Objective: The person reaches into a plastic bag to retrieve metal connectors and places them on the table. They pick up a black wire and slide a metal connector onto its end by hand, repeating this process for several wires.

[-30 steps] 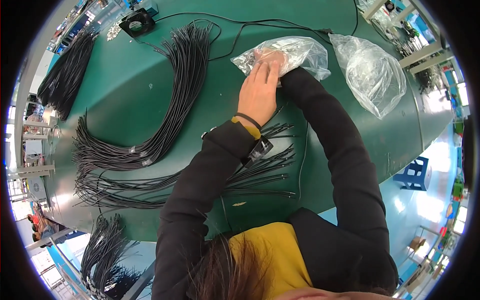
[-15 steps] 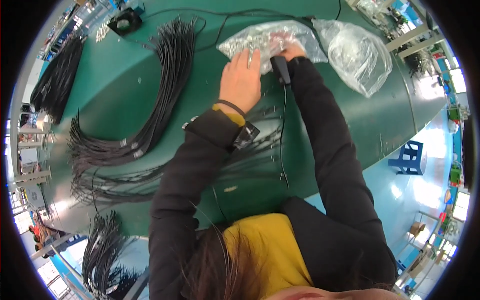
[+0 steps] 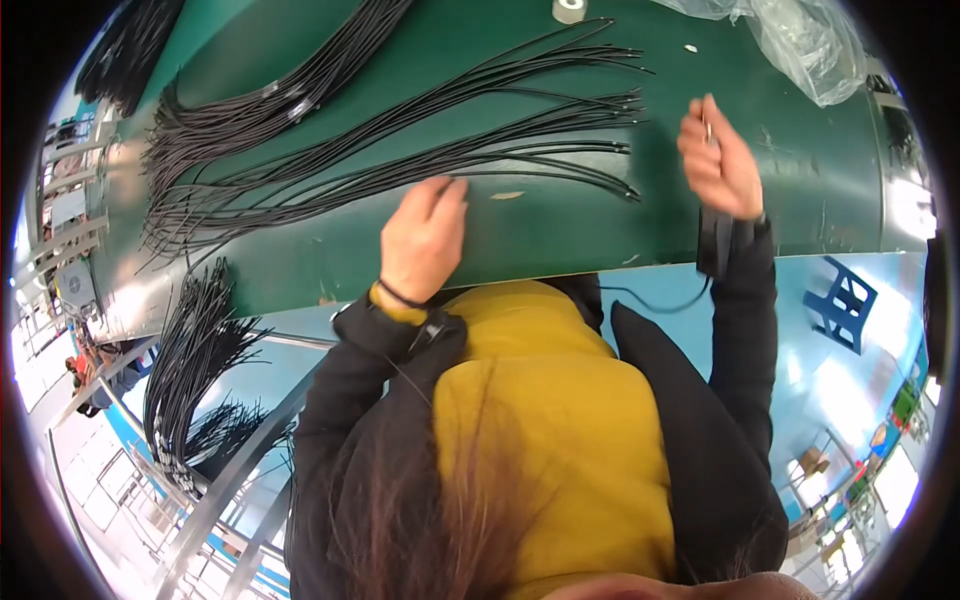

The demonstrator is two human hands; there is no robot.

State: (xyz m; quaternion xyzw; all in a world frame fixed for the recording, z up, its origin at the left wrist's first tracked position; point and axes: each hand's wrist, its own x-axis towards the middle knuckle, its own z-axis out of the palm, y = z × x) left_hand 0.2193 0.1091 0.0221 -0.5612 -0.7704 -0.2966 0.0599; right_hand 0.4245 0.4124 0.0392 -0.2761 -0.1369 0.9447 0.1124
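Note:
My left hand [image 3: 424, 243] is over the near part of the table, its bent fingers slightly apart and nothing visible in them. Its fingertips are at the edge of a loose bundle of thin black cables [image 3: 430, 160], whose ends fan out toward the right. Farther right, my right hand [image 3: 722, 165] is closed and raised, with a small shiny metal piece [image 3: 708, 132] showing between thumb and fingers. How many pieces it holds is hidden. A black device [image 3: 713, 240] with a thin cord sits at my right wrist.
A thicker bundle of black cables [image 3: 300, 90] lies farther back on the green table [image 3: 560, 235]. At the back right are a clear plastic bag [image 3: 815, 55] and a small white piece [image 3: 691, 48]. A white roll [image 3: 570, 10] stands at the far edge. A blue stool [image 3: 842, 303] stands on the floor.
Both hands have drawn back toward me from the clear bag of small parts. My right hand has come out of it with a small metal piece, and the view has shifted nearer.

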